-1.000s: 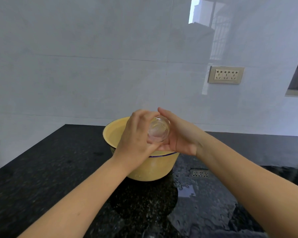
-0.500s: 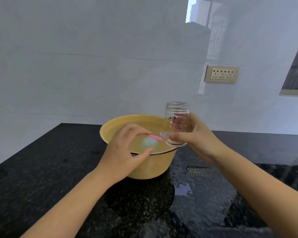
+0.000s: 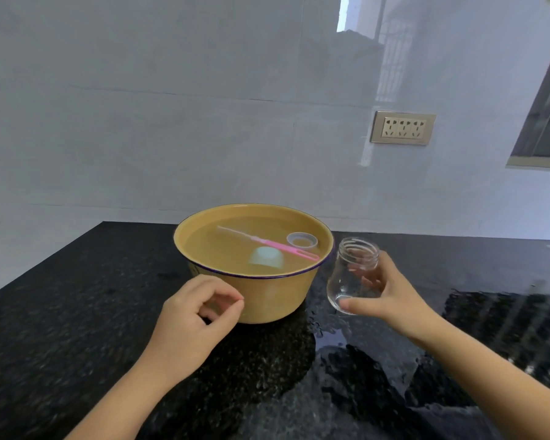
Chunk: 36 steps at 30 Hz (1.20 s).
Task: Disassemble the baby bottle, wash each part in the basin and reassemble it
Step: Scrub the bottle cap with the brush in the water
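Your left hand (image 3: 197, 312) hangs in front of the basin (image 3: 267, 300), well left of your grip on the bottle. Its fingers are curled in, thumb tip against forefinger, with nothing visible between them.

Further right, the yellow basin stands just left of that grip, with water in it. A whitish dome-shaped piece (image 3: 266, 257), a pink brush (image 3: 280, 247) and a clear ring (image 3: 302, 240) float there. So the taking apart looks done, and those pieces are soaking. I cannot tell from here whether they have been scrubbed.

The glass bottle (image 3: 353, 274) is upright, out of the water, mouth up and empty. Your right hand (image 3: 391, 296) is wrapped round its lower body, thumb at the base. It looks rinsed, so what is left is finishing the small parts and screwing everything together.

Below and to the right of your grip the black counter (image 3: 77, 312) is wet, so set the glass down carefully. A wall socket (image 3: 402, 128) sits high above the grip, clear of the work. Nothing blocks your reach into the basin.
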Tool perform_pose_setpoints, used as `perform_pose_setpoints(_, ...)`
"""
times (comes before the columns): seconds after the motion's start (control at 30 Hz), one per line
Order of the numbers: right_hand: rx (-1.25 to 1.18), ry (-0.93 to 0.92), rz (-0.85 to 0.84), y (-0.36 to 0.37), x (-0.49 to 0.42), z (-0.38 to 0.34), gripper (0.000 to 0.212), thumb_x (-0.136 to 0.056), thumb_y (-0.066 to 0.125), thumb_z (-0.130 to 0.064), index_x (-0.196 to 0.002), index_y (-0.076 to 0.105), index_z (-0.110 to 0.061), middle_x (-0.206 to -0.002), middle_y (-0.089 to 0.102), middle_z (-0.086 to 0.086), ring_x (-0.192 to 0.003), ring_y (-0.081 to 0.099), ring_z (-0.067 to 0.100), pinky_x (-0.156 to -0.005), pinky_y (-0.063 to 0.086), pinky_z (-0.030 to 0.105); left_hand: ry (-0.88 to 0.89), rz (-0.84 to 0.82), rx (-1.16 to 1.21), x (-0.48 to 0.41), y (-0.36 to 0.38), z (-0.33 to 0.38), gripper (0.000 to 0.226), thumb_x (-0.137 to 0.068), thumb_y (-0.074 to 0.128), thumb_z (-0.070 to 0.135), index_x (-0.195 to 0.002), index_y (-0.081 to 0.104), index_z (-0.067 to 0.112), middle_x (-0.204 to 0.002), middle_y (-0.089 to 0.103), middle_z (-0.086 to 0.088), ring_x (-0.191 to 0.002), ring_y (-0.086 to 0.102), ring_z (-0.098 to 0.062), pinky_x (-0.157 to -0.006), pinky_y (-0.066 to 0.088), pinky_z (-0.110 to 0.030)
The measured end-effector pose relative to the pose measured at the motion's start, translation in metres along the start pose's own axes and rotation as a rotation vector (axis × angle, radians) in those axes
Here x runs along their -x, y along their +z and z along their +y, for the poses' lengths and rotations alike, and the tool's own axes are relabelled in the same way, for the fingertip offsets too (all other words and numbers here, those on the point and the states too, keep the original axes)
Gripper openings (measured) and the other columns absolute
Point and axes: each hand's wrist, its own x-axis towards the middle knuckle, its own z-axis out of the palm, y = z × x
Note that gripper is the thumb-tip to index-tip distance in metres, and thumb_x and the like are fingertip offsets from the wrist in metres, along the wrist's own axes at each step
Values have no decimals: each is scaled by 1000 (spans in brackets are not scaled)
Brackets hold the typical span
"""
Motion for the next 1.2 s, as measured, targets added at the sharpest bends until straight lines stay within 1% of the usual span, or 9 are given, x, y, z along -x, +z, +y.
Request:
perform_pose_setpoints(0.13, 15, 68, 8, 8, 4, 27, 74, -54, 87, -27, -115, 46, -39, -119, 60, -8, -113, 56, 8, -93, 44, 27, -88, -25, -26, 4, 5, -6, 26, -78, 71, 5, -78, 69, 31, -89, 63, 14, -81, 62, -7, -63, 50, -15)
perform_pose_setpoints(0.37, 6, 109, 21, 10, 6, 49, 75, -51, 87, -20, -112, 46, -35, -115, 61, -12, -101, 60, -6, -95, 45, 25, -168, -11, -13, 5, 8, -14, 23, -78, 71, 4, -75, 70, 26, -84, 64, 9, -78, 63, -5, -59, 47, -11)
perform_pose_setpoints(0.47, 11, 115, 4, 10, 4, 49, 81, -57, 89, -13, -119, 42, -32, -119, 59, -10, -105, 60, -2, -101, 44, 31, -170, -6, -19, 4, 9, -13, 22, -78, 71, 4, -76, 70, 26, -88, 65, 6, -78, 63, -4, -61, 47, -11)
perform_pose_setpoints(0.6, -63, 116, 84, 5, 1, 32, 113, -40, 90, -49, -136, 32, -35, -129, 50, -4, -113, 56, 10, -93, 43, 25, -138, 11, -4, 1, 5, -7, 21, -78, 71, 6, -78, 69, 27, -85, 65, 10, -79, 62, -5, -63, 49, -11)
perform_pose_setpoints(0.7, 105, 0, 202, 3, -1, 8, 100, -58, 83, -53, -140, 30, -33, -129, 44, -5, -119, 46, 7, -97, 33, 22, -97, 33, -6, -2, 0, 1, 19, -78, 70, 6, -78, 69, 25, -91, 63, 16, -80, 62, -4, -64, 48, -9)
perform_pose_setpoints(0.83, 359, -254, 242, 10, -11, -30, 55, -76, 63, -51, -125, 46, -33, -116, 49, -18, -114, 46, 2, -96, 33, 23, -33, 68, -13, -16, -7, 11, 24, -78, 70, 8, -73, 69, 31, -86, 65, 16, -75, 61, -6, -62, 47, -10)
perform_pose_setpoints(0.9, 467, -320, 199, 17, -24, -48, 39, -84, 57, -49, -119, 54, -31, -110, 51, -20, -109, 47, 3, -92, 32, 21, -3, 76, -25, -27, -9, 18, 26, -79, 69, 8, -72, 68, 34, -83, 65, 19, -73, 59, -4, -62, 46, -9)
perform_pose_setpoints(1.07, 716, -282, -25, 38, -72, -67, 30, -93, 50, -33, -121, 59, -24, -120, 60, -2, -115, 49, 17, -97, 36, 29, 42, 91, -31, -61, -13, 29, 23, -81, 68, 11, -75, 65, 33, -71, 67, 14, -67, 58, 2, -61, 43, -5)
perform_pose_setpoints(1.2, 886, -208, -232, 56, -103, -75, 35, -96, 42, -24, -129, 55, -23, -125, 61, 1, -118, 52, 20, -96, 38, 29, -1, -91, -161, -88, -15, 30, 12, -86, 63, 18, -86, 66, 29, -83, 65, 16, -74, 58, 4, -62, 40, -2)
